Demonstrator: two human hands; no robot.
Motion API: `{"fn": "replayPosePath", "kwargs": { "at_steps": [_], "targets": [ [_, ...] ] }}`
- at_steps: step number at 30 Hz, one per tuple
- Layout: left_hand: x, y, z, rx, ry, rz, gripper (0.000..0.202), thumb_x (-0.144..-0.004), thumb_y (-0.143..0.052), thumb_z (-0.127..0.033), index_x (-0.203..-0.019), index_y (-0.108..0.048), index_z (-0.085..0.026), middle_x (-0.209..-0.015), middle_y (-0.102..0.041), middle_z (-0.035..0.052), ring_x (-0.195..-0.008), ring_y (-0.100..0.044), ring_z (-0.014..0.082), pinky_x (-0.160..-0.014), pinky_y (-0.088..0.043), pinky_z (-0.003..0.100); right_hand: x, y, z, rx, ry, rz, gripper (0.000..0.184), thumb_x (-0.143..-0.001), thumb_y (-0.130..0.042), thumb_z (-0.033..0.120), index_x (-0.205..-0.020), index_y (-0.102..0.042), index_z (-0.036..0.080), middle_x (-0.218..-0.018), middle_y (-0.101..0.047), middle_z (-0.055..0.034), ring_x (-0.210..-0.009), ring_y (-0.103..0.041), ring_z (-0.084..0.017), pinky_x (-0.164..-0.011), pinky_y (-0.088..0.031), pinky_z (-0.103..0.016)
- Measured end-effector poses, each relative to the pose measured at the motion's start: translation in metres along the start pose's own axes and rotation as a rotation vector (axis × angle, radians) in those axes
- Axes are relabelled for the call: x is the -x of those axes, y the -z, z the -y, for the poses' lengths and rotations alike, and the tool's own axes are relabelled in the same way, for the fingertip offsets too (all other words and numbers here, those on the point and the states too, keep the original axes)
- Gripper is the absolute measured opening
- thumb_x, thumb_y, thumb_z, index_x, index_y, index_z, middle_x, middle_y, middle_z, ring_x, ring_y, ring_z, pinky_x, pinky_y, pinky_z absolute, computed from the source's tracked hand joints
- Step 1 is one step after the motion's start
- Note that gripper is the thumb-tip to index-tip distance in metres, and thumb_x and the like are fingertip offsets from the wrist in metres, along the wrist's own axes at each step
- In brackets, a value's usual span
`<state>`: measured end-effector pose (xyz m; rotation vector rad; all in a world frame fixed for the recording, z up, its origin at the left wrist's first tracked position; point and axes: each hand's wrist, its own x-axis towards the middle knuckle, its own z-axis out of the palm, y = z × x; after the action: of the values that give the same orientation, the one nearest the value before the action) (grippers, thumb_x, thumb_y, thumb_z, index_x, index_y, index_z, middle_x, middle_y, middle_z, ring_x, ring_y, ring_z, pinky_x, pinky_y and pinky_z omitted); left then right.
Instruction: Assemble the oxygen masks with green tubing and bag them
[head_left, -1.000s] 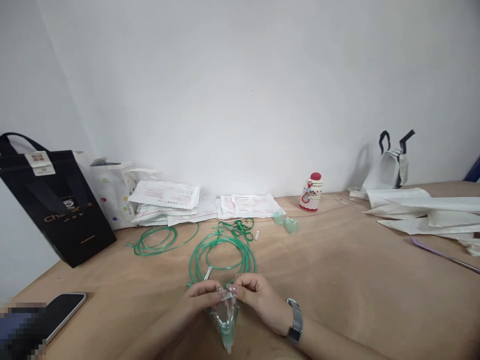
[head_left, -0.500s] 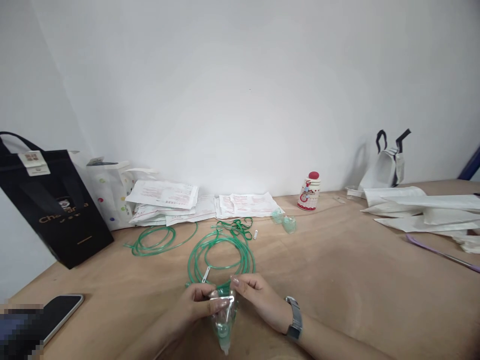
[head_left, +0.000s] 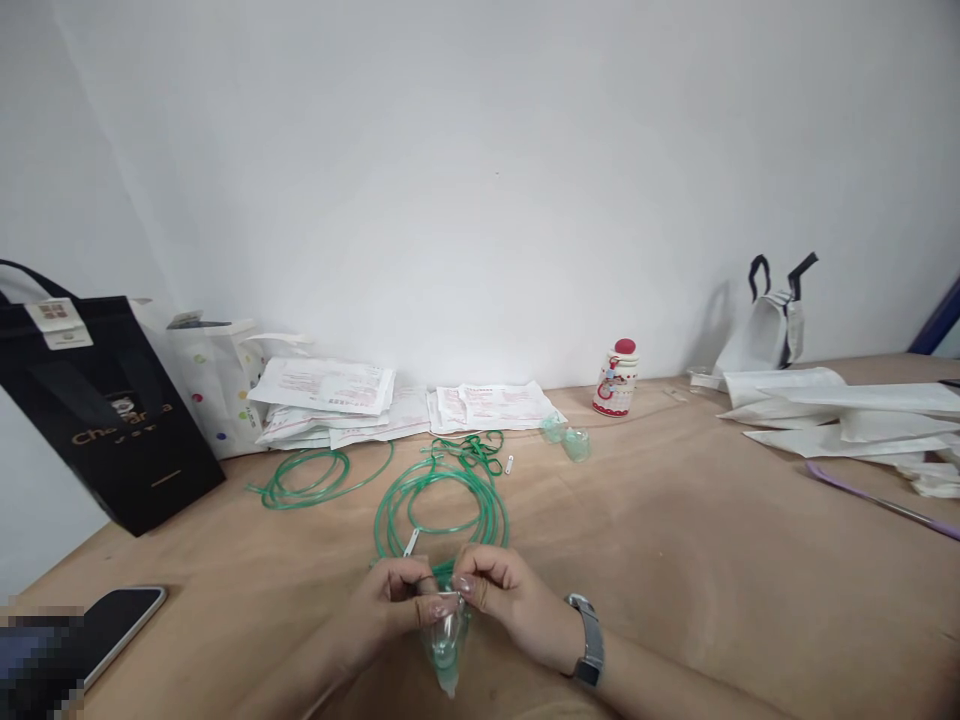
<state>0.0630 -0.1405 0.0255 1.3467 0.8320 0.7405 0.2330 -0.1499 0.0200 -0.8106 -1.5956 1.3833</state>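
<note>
Pinched between both hands is a clear green-tinted oxygen mask, its narrow nozzle end pointing down toward me. My left hand grips its left rim, thumb across the front. My right hand pinches the right end of a thin metal nose strip that lies across the mask's upper edge; the fingers hide most of that strip. Just beyond the hands lies a coil of green tubing with a green elastic strap behind it. One loose metal strip rests by the coil, another metal strip farther back.
Another tubing coil lies left. White printed packets line the wall, near small green mask parts and a red-capped bottle. A black bag and phone are left; opened wrappers and a purple-ended rod right.
My right hand has moved slightly left, from the mask's upper rim onto the end of the metal strip. My left hand keeps its hold, and more of the strip is now covered.
</note>
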Motion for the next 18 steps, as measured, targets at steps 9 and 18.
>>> {"fn": "replayPosePath", "kwargs": {
  "at_steps": [9,18],
  "targets": [
    [-0.006,-0.004,0.01,0.114,-0.061,0.127,0.022,-0.065,-0.066,-0.035,-0.06,-0.063,-0.013,-0.059,-0.057,0.0001,-0.061,-0.048,0.0125,-0.06,-0.034,0.022,-0.001,-0.01,-0.012,-0.619,-0.11,0.008,0.031,-0.059,-0.071,0.038,-0.057,-0.05,0.014,-0.053,-0.05,0.0033,-0.05,-0.043,-0.008,-0.053,-0.03,-0.022],
    [-0.012,-0.003,0.021,0.225,-0.098,0.002,0.022,-0.067,-0.065,-0.035,-0.061,-0.057,-0.015,-0.057,-0.053,-0.0025,-0.057,-0.044,0.0107,-0.056,-0.032,0.022,-0.004,0.001,-0.011,-0.306,-0.101,-0.098,0.03,-0.066,-0.065,0.04,-0.06,-0.054,0.013,-0.057,-0.048,0.0035,-0.056,-0.038,-0.008,-0.056,-0.026,-0.022]
  ]
}}
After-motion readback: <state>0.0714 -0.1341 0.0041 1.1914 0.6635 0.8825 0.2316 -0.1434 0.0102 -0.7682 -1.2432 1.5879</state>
